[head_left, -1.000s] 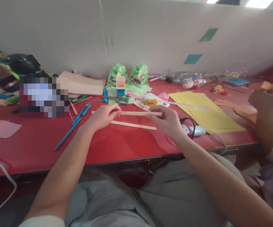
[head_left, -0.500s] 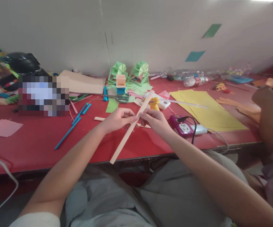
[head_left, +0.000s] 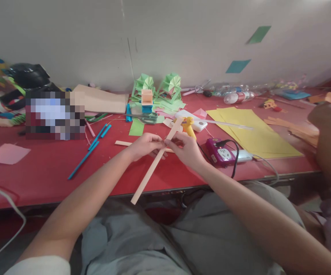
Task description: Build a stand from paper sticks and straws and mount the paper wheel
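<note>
Between the fingertips of both hands is a long pale paper strip (head_left: 148, 176), slanting from lower left to upper right above the red table. My left hand (head_left: 145, 146) pinches it near its middle from the left. From the right, my right hand (head_left: 186, 148) pinches the same spot, the two sets of fingertips almost meeting. A second pale strip (head_left: 122, 143) lies crosswise on the table, partly hidden behind my hands. Just beyond my right hand stands a yellow glue gun (head_left: 189, 126) with a clear glue stick in its back.
A purple power strip (head_left: 222, 153) with a black cord sits right of my hands, beside yellow paper sheets (head_left: 257, 131). Blue paper rolls (head_left: 83, 159) lie left. Scissors (head_left: 148, 118) and green folded paper models (head_left: 171, 86) are behind. Another person's arm (head_left: 330, 133) rests at far right.
The strip has shifted slightly toward me and left, its lower end now further past the table edge. Both hands keep their pinch on it. The view has shifted a little.
</note>
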`<state>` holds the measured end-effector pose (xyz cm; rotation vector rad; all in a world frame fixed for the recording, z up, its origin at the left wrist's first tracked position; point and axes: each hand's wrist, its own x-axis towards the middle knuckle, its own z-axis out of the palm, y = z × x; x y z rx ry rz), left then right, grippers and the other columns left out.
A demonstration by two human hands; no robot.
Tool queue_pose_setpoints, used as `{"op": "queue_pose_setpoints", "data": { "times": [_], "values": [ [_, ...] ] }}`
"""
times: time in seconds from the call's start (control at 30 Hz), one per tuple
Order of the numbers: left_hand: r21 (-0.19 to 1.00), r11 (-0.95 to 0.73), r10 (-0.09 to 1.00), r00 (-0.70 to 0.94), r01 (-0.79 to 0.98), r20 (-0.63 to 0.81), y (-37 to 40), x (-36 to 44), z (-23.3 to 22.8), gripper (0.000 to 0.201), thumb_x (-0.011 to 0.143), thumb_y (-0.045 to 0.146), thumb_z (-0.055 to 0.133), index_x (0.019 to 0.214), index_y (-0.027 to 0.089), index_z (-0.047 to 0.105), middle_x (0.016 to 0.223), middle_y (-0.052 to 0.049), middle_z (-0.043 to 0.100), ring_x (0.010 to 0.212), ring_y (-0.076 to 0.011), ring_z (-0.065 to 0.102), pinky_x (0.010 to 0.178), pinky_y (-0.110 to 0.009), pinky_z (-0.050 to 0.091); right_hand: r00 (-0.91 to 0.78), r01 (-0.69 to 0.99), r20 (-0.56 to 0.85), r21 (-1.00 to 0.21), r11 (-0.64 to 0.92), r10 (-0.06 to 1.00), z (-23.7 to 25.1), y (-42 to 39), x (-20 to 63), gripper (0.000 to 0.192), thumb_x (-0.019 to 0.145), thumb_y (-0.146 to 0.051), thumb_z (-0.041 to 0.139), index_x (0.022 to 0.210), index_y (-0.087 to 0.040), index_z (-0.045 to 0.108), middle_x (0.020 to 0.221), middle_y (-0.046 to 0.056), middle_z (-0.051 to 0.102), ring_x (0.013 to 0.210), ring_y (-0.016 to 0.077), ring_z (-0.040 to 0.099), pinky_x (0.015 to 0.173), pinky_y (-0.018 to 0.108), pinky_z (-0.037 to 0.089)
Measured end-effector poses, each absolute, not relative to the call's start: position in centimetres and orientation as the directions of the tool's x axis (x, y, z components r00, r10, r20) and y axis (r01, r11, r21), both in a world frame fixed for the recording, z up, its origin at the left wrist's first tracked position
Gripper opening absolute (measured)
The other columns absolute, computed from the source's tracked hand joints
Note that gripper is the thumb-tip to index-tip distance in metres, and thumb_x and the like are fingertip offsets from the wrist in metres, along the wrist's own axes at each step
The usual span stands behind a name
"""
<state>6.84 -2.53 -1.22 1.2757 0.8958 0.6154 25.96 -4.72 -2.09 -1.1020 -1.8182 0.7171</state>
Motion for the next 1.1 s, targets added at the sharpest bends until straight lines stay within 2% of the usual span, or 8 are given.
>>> {"op": "queue_pose_setpoints", "data": {
  "times": [0.2, 0.37, 0.5, 0.6, 0.73, 0.87, 1.0, 1.1],
  "values": [
    [0.975, 0.221, 0.870, 0.452, 0.002, -0.198, -2.6, 7.4, -1.5, 0.019, 0.079, 0.029, 0.076, 0.080, 0.014, 0.065, 0.073, -0.007, 0.074, 0.067, -0.0197, 0.074, 0.068, -0.032, 0.060, -0.448, 0.532, 0.588, -0.430, 0.729, 0.674, -2.6, -4.9, 26.5, 0.030, 0.100, -0.029, 0.047, 0.115, -0.026, 0.072, 0.108, 0.010, 0.070, 0.102, 0.0247, 0.065, 0.091, 0.044, 0.054],
    [0.961, 0.257, 0.883, 0.429, -0.106, -0.189, -2.5, 7.1, -1.4, 0.010, 0.081, 0.022, 0.071, 0.084, 0.014, 0.066, 0.075, -0.005, 0.074, 0.067, -0.0169, 0.073, 0.068, -0.029, 0.059, -0.484, 0.541, 0.621, -0.341, 0.769, 0.616, -2.4, -5.2, 26.7, 0.036, 0.099, -0.023, 0.046, 0.126, -0.026, 0.069, 0.119, 0.013, 0.066, 0.111, 0.0247, 0.064, 0.094, 0.044, 0.055],
    [0.937, 0.273, 0.860, 0.491, -0.218, -0.137, -2.3, 6.4, -1.2, 0.023, 0.080, 0.031, 0.076, 0.093, 0.013, 0.069, 0.080, -0.007, 0.075, 0.075, -0.0194, 0.074, 0.076, -0.033, 0.060, -0.518, 0.559, 0.594, -0.311, 0.769, 0.616, -2.2, -5.5, 26.7, 0.039, 0.096, -0.022, 0.047, 0.130, -0.022, 0.066, 0.137, 0.015, 0.057, 0.124, 0.0276, 0.058, 0.104, 0.049, 0.051],
    [0.953, 0.209, 0.868, 0.491, -0.218, -0.078, -2.2, 6.1, -1.0, 0.036, 0.073, 0.035, 0.085, 0.095, 0.013, 0.067, 0.082, -0.006, 0.075, 0.077, -0.0199, 0.074, 0.082, -0.037, 0.060, -0.527, 0.545, 0.514, -0.408, 0.733, 0.677, -2.1, -5.6, 26.6, 0.041, 0.096, -0.022, 0.047, 0.134, -0.025, 0.063, 0.153, 0.014, 0.044, 0.136, 0.0308, 0.048, 0.109, 0.055, 0.046],
    [0.965, 0.167, 0.891, 0.450, -0.202, -0.060, -2.3, 6.0, -0.7, 0.045, 0.065, 0.033, 0.091, 0.093, 0.014, 0.062, 0.082, -0.006, 0.076, 0.082, -0.0227, 0.075, 0.084, -0.042, 0.060, -0.377, 0.413, 0.467, -0.689, 0.596, 0.800, -2.0, -5.8, 26.2, 0.044, 0.098, -0.025, 0.044, 0.140, -0.028, 0.057, 0.157, 0.009, 0.041, 0.140, 0.0257, 0.045, 0.109, 0.048, 0.048],
    [0.951, 0.072, 0.963, 0.269, -0.299, 0.012, -2.1, 5.7, 0.1, 0.042, 0.069, 0.023, 0.087, 0.100, 0.016, 0.061, 0.086, -0.006, 0.076, 0.088, -0.0226, 0.075, 0.084, -0.039, 0.060, -0.308, 0.199, 0.232, -0.932, 0.301, 0.923, -1.5, -6.2, 25.7, 0.051, 0.095, -0.038, 0.057, 0.144, -0.024, 0.050, 0.136, 0.012, 0.062, 0.116, 0.0221, 0.065, 0.091, 0.039, 0.059],
    [0.936, -0.027, 0.991, 0.113, -0.350, 0.070, -1.7, 4.8, 0.7, 0.036, 0.068, 0.020, 0.085, 0.097, 0.015, 0.065, 0.085, -0.003, 0.074, 0.090, -0.0205, 0.074, 0.085, -0.036, 0.061, -0.455, 0.150, -0.051, -0.989, 0.019, 0.889, -1.0, -6.6, 25.7, 0.037, 0.084, -0.049, 0.072, 0.101, -0.015, 0.068, 0.082, 0.007, 0.075, 0.069, 0.0166, 0.070, 0.065, 0.031, 0.058],
    [0.971, -0.048, 0.988, 0.133, -0.236, 0.081, -1.5, 3.3, 0.9, 0.031, 0.065, 0.024, 0.087, 0.083, 0.015, 0.063, 0.079, -0.002, 0.072, 0.081, -0.0192, 0.073, 0.076, -0.032, 0.062, -0.405, 0.146, -0.073, -0.989, -0.014, 0.911, -0.6, -6.4, 26.3, 0.039, 0.081, -0.054, 0.073, 0.077, -0.016, 0.068, 0.071, 0.006, 0.073, 0.056, 0.0118, 0.063, 0.054, 0.025, 0.050]
  ]
}}
